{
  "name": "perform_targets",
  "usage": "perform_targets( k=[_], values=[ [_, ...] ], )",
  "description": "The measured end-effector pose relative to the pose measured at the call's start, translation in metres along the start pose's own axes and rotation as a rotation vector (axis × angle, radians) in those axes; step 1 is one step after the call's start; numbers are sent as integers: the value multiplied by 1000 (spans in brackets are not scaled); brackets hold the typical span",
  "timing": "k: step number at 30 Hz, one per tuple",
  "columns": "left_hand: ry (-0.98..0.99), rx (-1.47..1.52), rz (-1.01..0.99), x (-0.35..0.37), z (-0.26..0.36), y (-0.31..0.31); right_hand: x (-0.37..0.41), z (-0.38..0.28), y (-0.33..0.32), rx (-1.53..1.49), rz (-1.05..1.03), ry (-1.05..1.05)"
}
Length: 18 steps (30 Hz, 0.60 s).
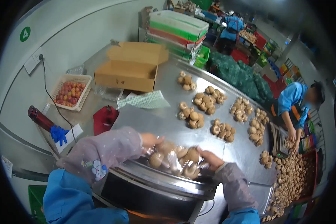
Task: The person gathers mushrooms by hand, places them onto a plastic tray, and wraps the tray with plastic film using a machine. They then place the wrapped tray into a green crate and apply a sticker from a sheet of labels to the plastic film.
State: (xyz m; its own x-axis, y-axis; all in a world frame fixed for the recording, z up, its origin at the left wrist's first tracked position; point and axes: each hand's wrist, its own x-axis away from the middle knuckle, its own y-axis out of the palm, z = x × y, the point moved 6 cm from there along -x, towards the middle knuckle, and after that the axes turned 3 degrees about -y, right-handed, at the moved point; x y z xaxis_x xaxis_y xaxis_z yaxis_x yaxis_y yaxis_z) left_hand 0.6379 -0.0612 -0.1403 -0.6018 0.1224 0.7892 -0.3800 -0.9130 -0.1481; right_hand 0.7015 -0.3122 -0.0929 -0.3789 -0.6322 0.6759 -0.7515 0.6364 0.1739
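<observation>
A clear film-wrapped pack of brown mushrooms (173, 157) is held low over the front of a steel-topped machine (164, 183). At its left end, my left hand (151, 141) has its fingers closed on the film and the pack's edge. My right hand (210, 159) grips the opposite end, thumb on top, with the other fingers largely hidden. The film looks shiny and wrinkled between the mushrooms. I cannot make out whether a tray lies under them.
Several mushroom piles (192, 117) stand on the steel table (149, 123). Left are a cardboard box (127, 78), fruit basket (86, 84), red cap (105, 119), flask (40, 117) and blue glove (59, 134). Right, a co-worker (293, 100) reaches over a scale (279, 140) beside loose mushrooms (293, 175).
</observation>
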Motion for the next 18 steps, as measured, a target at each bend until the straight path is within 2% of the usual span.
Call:
perform_targets(
  k=[1,2,4,5,6,7,8,9,10,11,12,14,15,16,17,18],
  values=[
    [45,66,-54,5,-16,12,29,-13,21,122,171,123],
    [93,130,-108,9,-24,22,36,5,23,94,111,144],
    [44,100,-111,66,-21,41,40,54,24,-15,-57,143],
    [-62,83,-122,97,-20,54,52,66,36,-80,-123,111],
    [-67,-15,-163,99,-39,71,65,78,48,-147,-190,83],
    [13,-197,-165,98,-59,87,64,113,49,-48,-162,72],
    [88,-378,-163,97,-80,104,81,87,75,301,-137,-283],
    [80,-362,-9,94,-102,117,87,143,78,142,4,112],
    [68,-346,142,110,-103,119,100,122,99,475,-50,194],
    [-119,-374,56,119,-108,121,81,150,92,651,-33,209],
    [-123,-374,53,123,-110,127,60,180,82,822,-16,227],
    [-78,-513,409,130,-114,120,59,177,74,969,137,32],
    [-59,-469,261,111,-136,127,76,160,81,835,235,6],
    [81,-449,134,112,-141,128,76,169,75,952,297,-152],
    [308,-592,352,109,-149,126,91,154,84,838,323,-351],
    [337,-432,393,136,-133,116,101,156,85,652,358,-348]
  ],
)
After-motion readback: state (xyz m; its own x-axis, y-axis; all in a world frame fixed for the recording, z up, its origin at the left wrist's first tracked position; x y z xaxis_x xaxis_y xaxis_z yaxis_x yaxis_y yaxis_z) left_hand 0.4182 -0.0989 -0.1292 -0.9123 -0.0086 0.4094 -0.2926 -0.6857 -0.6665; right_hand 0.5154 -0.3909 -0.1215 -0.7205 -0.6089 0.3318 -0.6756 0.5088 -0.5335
